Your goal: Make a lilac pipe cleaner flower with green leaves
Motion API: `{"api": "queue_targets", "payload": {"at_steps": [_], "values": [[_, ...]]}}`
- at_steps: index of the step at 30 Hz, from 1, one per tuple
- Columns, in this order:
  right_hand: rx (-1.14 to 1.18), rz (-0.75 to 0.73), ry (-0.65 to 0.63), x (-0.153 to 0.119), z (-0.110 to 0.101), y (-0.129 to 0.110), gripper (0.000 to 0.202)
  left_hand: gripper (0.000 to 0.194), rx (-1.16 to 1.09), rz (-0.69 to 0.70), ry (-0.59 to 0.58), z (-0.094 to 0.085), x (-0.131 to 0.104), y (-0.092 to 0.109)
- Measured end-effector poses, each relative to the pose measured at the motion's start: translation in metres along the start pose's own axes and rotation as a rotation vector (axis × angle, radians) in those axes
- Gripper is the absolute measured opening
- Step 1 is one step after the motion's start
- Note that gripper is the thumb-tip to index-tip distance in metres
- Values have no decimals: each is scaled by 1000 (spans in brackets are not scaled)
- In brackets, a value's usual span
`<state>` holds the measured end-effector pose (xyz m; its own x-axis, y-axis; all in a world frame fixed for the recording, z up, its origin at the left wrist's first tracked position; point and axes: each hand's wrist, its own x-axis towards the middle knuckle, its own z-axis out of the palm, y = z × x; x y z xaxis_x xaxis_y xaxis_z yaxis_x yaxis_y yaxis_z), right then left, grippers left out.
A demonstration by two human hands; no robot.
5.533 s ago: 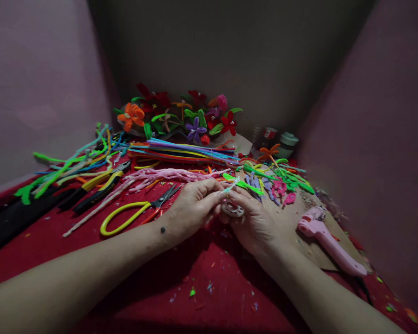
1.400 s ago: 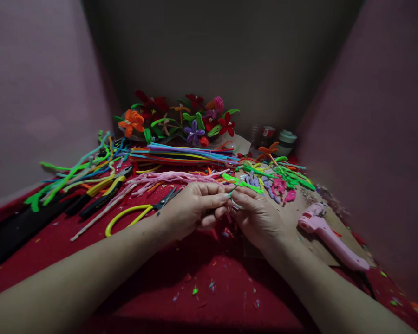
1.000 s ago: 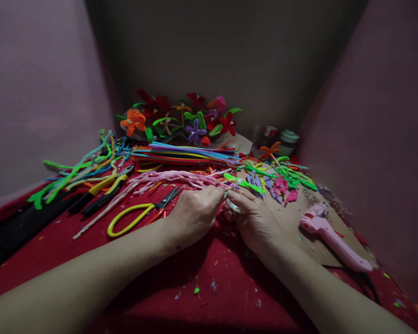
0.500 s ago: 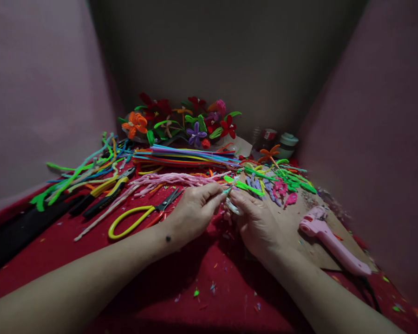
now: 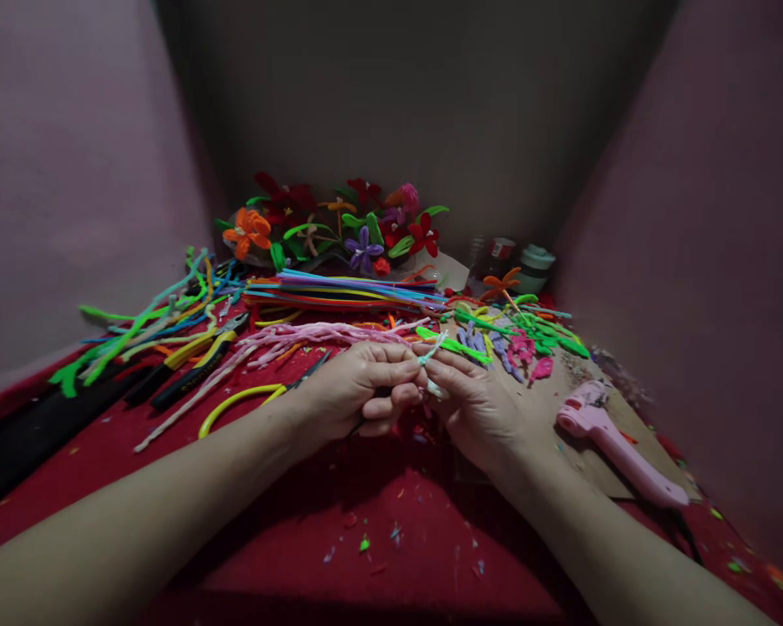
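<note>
My left hand (image 5: 371, 389) and my right hand (image 5: 473, 402) meet over the middle of the table, both closed in a pinch. Between their fingertips is a pale white and mint pipe cleaner (image 5: 434, 349), its thin end sticking up and a looped part showing below by the right fingers. Most of it is hidden by the fingers. Yellow-handled scissors (image 5: 235, 404) lie partly under my left wrist. Just beyond the hands rests a bright green pipe cleaner piece (image 5: 457, 343), with a bundle of pink pipe cleaners (image 5: 313, 335) to its left.
Pliers (image 5: 199, 369) and loose coloured pipe cleaners (image 5: 150, 322) lie at the left. Pipe-cleaner flowers (image 5: 365, 248) stand at the back. On the right, a pink glue gun (image 5: 617, 443) rests on a brown board (image 5: 578, 474). Scraps dot the red cloth (image 5: 339, 556).
My left hand has turned, its lower fingers now showing curled under. The pale pipe cleaner's end now points up between the fingertips. The view has shifted slightly.
</note>
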<state>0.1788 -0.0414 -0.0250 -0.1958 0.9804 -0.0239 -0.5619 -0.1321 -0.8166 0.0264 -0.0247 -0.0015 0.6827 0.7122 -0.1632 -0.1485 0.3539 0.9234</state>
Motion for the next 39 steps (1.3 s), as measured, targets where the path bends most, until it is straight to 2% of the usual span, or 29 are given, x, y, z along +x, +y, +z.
{"api": "queue_targets", "payload": {"at_steps": [3, 6, 10, 12, 14, 19, 22, 29, 33, 36, 39], "values": [[-46, -72, 10, -1, 2, -1, 9, 14, 19, -9, -16, 0, 0, 1], [-58, -115, 30, -1, 3, 1, 6, 19, 150, 55, 63, 6, 0, -1], [-66, -158, 44, 0, 3, 4, 3, 23, 680, 252, 308, 14, 1, -7], [-55, -154, 72, 0, 3, 5, 3, 11, 974, 421, 449, 15, 2, -12], [-51, -134, 99, -2, 4, 6, 3, 2, 1194, 560, 524, 13, 2, -18], [-40, -64, 173, -4, 7, 6, 7, 13, 1508, 685, 464, 2, 2, -26], [-45, -44, 184, -3, 6, 7, 10, 14, 1498, 715, 444, 0, 2, -25], [-112, -105, 111, -3, 3, 8, 11, 11, 1270, 754, 458, 5, 2, -21], [-150, -137, 70, -3, 2, 6, 8, 12, 1129, 680, 438, 6, 1, -20], [-180, -151, 50, -2, -1, 7, 8, 14, 979, 579, 419, 10, 0, -17], [-278, -229, 45, -2, -3, 7, 7, 17, 807, 474, 400, 16, -2, -13]]}}
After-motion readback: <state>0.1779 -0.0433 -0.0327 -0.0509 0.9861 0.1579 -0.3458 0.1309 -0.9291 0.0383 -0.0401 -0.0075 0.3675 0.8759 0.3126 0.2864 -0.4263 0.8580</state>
